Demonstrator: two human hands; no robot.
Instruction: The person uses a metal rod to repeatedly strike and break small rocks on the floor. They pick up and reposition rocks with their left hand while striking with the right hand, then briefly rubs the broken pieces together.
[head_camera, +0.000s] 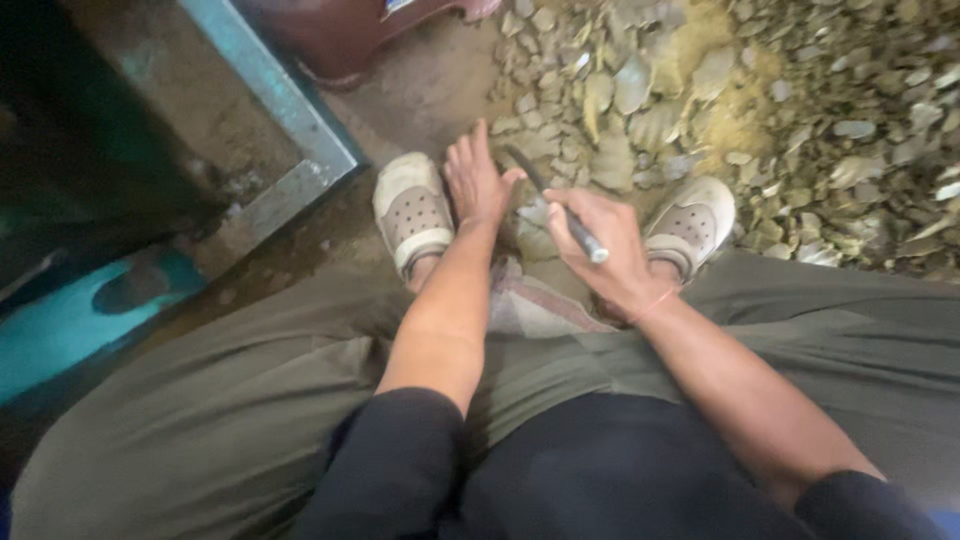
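Shells (760, 90), flat and greyish, are heaped over the ground ahead of the seated person, and one shell (532, 213) is pinned low between the two pale perforated shoes (412, 212). It is pressed down by the left hand (478, 180), whose fingers are stretched almost flat and only lightly curled at the thumb. The right hand (610, 250) is closed in a fist around a slim dark knife (560, 205), gripped near the metal end of its handle, with the curved blade pointing towards the pinned shell.

The shell is judged to be stiff, brittle at the rim, rough and probably slippery, so it is best held flat under the palm, away from the edge. The knife looks light and rigid.

A reddish tub (345, 35) stands at the top; its contents are hidden. A concrete basin with a teal rim (285, 100) sits left, and what it holds cannot be told.
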